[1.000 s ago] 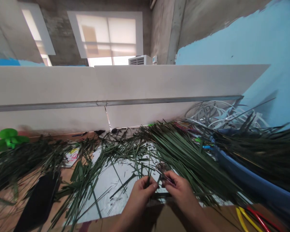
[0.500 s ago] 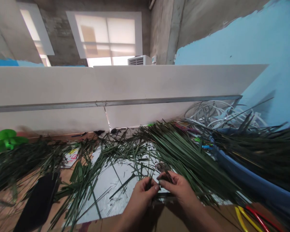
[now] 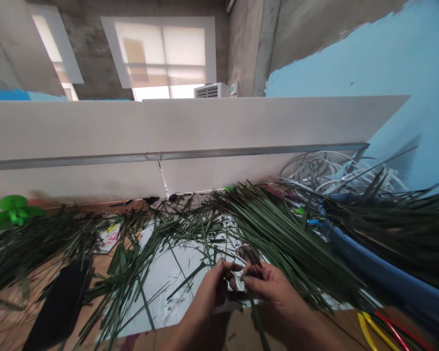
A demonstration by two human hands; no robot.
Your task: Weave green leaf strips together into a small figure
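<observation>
My left hand point(image 3: 212, 291) and my right hand point(image 3: 269, 287) meet low in the middle of the view, fingertips pinched together over a narrow green leaf strip point(image 3: 237, 295). The right fingers also close round a small dark piece point(image 3: 249, 254) that I cannot name. Long green leaf strips point(image 3: 278, 229) fan out over a white sheet point(image 3: 168, 278) just beyond both hands.
A blue tub point(image 3: 373, 273) heaped with dark strips stands at the right, white cable coils point(image 3: 332, 173) behind it. A black flat object point(image 3: 58, 304) lies at the left, a green plastic piece point(image 3: 10, 209) far left. Yellow and red cords point(image 3: 376, 331) lie bottom right. A white partition point(image 3: 205, 131) runs across.
My hands have risen a little and the left fingers have loosened and spread slightly around the strip. The piles have not moved.
</observation>
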